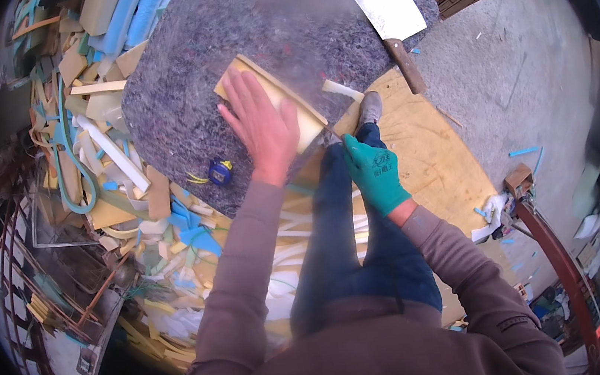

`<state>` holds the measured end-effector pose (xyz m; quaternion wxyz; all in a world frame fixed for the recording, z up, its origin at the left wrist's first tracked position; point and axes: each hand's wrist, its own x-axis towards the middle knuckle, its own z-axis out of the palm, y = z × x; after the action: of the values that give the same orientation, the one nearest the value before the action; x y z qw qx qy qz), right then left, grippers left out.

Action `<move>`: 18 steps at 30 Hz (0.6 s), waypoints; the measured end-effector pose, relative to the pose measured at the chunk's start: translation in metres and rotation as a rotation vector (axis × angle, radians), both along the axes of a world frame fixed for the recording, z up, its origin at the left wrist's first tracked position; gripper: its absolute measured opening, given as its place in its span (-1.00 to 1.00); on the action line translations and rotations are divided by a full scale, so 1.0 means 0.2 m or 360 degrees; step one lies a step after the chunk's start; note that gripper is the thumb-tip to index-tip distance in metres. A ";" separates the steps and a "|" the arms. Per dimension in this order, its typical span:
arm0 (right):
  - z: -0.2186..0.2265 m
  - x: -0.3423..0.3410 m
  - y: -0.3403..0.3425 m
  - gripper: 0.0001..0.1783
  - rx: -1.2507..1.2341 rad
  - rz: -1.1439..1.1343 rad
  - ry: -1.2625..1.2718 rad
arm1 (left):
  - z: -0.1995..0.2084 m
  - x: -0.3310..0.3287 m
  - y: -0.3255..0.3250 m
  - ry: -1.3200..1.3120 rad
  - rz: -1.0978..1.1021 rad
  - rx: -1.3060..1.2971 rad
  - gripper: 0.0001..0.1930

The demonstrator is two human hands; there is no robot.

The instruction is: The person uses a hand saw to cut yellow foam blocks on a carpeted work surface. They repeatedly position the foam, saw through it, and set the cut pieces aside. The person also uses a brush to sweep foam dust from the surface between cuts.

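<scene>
My bare left hand [260, 121] lies flat on a cream foam block [310, 135], its fingers stretched out and slightly apart. The block rests on a mottled dark-grey padded surface [173, 68]. A thin edge strip [280, 89] runs along the block's right side. In a green glove, my right hand [374, 171] is closed on what looks like a thin knife [333, 134]; the handle is hidden in the fist. The narrow blade meets the block's near right corner. Left of the block sits a blue tape measure [220, 172] with a yellow strap.
A large cleaver [386, 4] with a wooden handle lies at the far right of the padded surface. A white foam sliver [343, 91] is near my shoe. Foam offcuts [111, 147] pile up on the left. A red metal bar [559, 253] stands at the right.
</scene>
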<state>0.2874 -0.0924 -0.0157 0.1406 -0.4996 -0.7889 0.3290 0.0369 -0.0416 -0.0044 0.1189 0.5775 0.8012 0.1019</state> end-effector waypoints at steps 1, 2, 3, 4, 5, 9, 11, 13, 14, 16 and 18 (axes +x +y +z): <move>-0.01 0.00 0.00 -0.60 -0.0028 0.0002 0.0003 | 0.01 0.01 -0.01 0.0004 -0.0005 -0.0022 -0.03; -0.02 -0.02 0.01 -0.55 0.0010 0.0024 0.0019 | 0.01 0.01 -0.03 -0.0013 0.0027 -0.0133 -0.03; -0.02 -0.03 0.02 -0.49 -0.0014 0.0062 -0.0006 | 0.01 0.02 -0.03 0.0001 -0.0006 -0.0032 -0.03; -0.02 -0.05 0.04 -0.43 -0.0038 0.0092 -0.0051 | 0.00 0.02 -0.04 -0.0007 -0.0010 -0.0009 -0.03; -0.02 -0.07 0.06 -0.43 -0.0033 0.0113 0.0000 | -0.01 0.02 -0.04 -0.0024 -0.0003 -0.0008 -0.03; 0.00 -0.17 0.15 -0.59 -0.0089 0.0106 0.0079 | -0.02 0.01 -0.05 0.0016 -0.0006 -0.0045 -0.04; 0.04 -0.17 0.15 -0.67 -0.0080 0.0042 0.0085 | -0.02 0.01 -0.04 0.0031 0.0012 -0.0067 -0.04; 0.08 -0.13 0.11 -0.67 -0.0057 -0.0049 0.0090 | -0.01 0.02 -0.04 0.0045 0.0011 -0.0057 -0.02; 0.09 -0.11 0.10 -0.67 -0.0078 -0.0045 0.0027 | -0.01 0.02 -0.04 0.0050 0.0017 -0.0056 -0.01; 0.08 -0.08 0.08 -0.66 -0.0295 -0.0007 -0.0195 | -0.01 0.02 -0.04 0.0058 0.0024 -0.0035 -0.01; 0.04 -0.12 0.11 -0.50 -0.0057 0.0074 -0.0011 | -0.01 0.03 -0.04 0.0065 0.0002 -0.0017 -0.01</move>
<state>0.2641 -0.0697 -0.0084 0.1212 -0.4847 -0.7949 0.3443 0.0422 -0.0501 -0.0066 0.1057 0.5783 0.8044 0.0859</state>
